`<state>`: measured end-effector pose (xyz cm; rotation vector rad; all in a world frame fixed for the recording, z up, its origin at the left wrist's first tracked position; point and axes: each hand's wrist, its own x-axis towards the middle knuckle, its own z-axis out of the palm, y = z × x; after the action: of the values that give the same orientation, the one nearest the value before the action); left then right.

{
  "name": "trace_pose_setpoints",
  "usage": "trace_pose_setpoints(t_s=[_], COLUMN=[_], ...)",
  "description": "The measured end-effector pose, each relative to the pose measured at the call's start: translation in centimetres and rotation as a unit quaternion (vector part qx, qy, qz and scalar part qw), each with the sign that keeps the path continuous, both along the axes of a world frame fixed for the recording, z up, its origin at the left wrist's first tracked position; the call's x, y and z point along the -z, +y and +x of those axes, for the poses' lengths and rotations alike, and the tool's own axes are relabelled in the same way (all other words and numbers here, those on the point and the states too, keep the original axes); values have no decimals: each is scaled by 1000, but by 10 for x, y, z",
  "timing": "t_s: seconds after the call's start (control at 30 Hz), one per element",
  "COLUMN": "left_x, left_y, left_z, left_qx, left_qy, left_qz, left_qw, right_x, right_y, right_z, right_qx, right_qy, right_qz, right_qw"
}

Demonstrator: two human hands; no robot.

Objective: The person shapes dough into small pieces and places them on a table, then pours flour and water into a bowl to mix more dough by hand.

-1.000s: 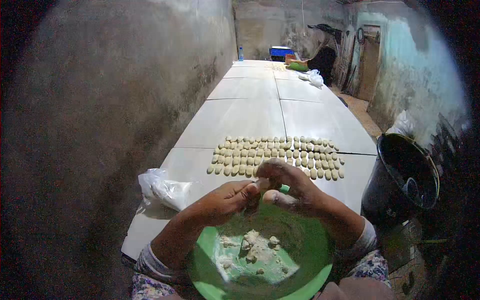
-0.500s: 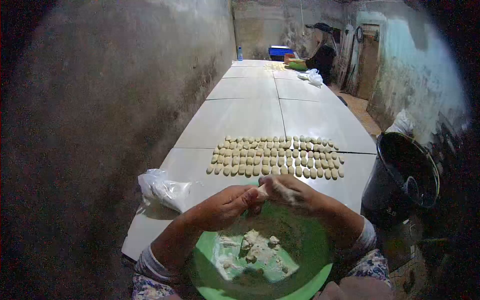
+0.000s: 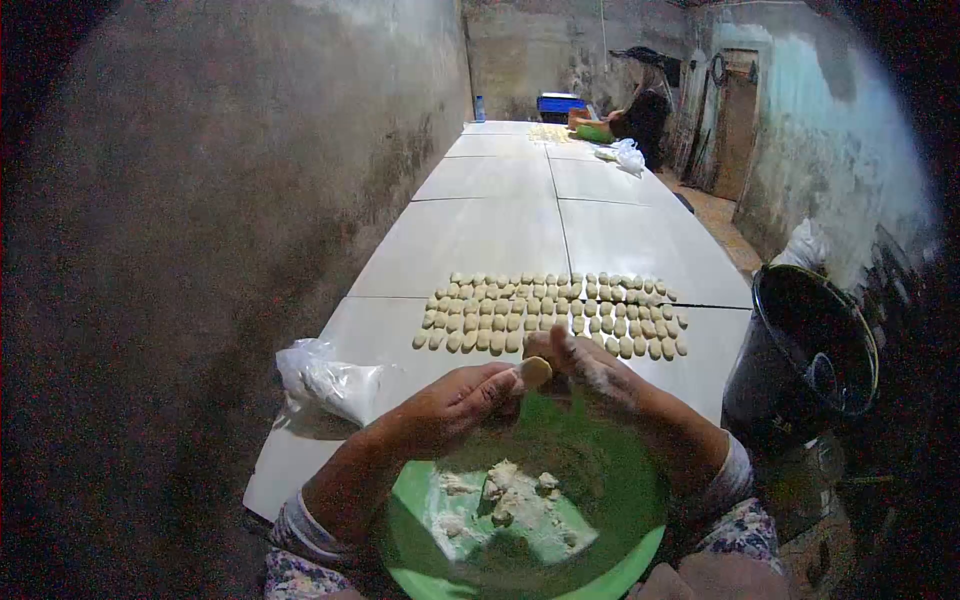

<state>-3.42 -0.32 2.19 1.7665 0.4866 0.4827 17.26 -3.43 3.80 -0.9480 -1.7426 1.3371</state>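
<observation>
Between thumb and fingers, my left hand (image 3: pixel 468 398) pinches a small flattened round of dough (image 3: pixel 537 373), held above the basin. My right hand (image 3: pixel 590 372) is open beside it, thumb raised and floury, its fingers partly hidden behind the dough. Beneath both hands is a green basin (image 3: pixel 640 550) containing white flour and a clump of crumbly dough (image 3: pixel 510 492). Just past my hands, rows of small oval dough pieces (image 3: pixel 530 307) lie on the white table; my right hand covers some of the nearest row.
A clear plastic bag (image 3: pixel 325 380) with white powder lies at the table's left edge. To the right stands a black bucket (image 3: pixel 805 340). Farther along the white-tiled table (image 3: pixel 480 235) are another plastic bag (image 3: pixel 628 157), a blue crate (image 3: pixel 561 104) and a person (image 3: pixel 645 115) in dark clothing.
My right thumb has lifted off and the right hand has opened. The dough piece, mostly covered before, now shows as a flat round in my left fingers. The far person has shifted slightly.
</observation>
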Motion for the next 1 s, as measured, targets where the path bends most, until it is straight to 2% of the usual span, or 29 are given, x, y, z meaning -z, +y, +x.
trace_pose_setpoints(t_s=[0.07, 0.13, 0.17, 0.2, 0.27, 0.33, 0.4, 0.43, 0.47, 0.5, 0.63, 0.67, 0.7, 0.73, 0.77, 0.8, 0.87, 1.0], left_x=[1, -1, -4, -6, -11, -11, -5, 0, -1, -2, 5, 7, 8, 9, 9, 6, -4, 2], left_y=[-2, -3, -5, -6, -6, -6, -6, -4, -3, -3, 0, 1, 1, 1, 1, 1, -1, 3], left_z=[1, 1, 1, 2, 0, 0, 0, 1, 1, 1, 3, 3, 3, 4, 4, 3, 0, 0], left_qx=[-9, -19, -11, -2, -1, 0, -17, -18, -18, -21, -3, 15, 15, 12, 8, 8, -32, -16], left_qy=[-18, -36, -19, -3, 22, 46, 31, 9, 9, -3, -34, -52, -52, -67, -81, -81, -5, -14], left_qz=[15, 29, 36, 44, 76, 110, 96, 50, 50, 41, 53, 54, 53, 4, -44, -44, -5, -11], left_qw=[1000, 999, 999, 999, 997, 993, 995, 999, 999, 999, 998, 997, 997, 998, 996, 996, 999, 1000], right_x=[3, 10, 10, 7, 1, 3, 1, -4, -7, -5, 8, 9, 10, 11, 13, 11, 9, 9], right_y=[-7, -3, -4, -5, -6, -7, -9, -12, -13, -12, -2, -2, -2, -2, 1, 1, 0, -1], right_z=[-7, -6, -8, -8, -7, -7, -8, -8, -8, -8, -6, -7, -9, -10, -6, -5, -5, -7], right_qx=[32, 15, 10, 10, 7, -3, -13, 6, 24, 25, 22, 22, 16, 10, 25, 25, 14, 23], right_qy=[38, -51, -35, -35, -114, -71, -28, 17, 62, 62, -61, -61, -9, 42, -9, -9, -17, -3], right_qz=[-45, 61, 80, 80, 60, 45, 30, -17, -64, -64, 86, 86, 54, 21, 63, 64, 36, 50], right_qw=[998, 997, 996, 996, 992, 996, 999, 1000, 996, 996, 994, 994, 998, 999, 998, 998, 999, 998])
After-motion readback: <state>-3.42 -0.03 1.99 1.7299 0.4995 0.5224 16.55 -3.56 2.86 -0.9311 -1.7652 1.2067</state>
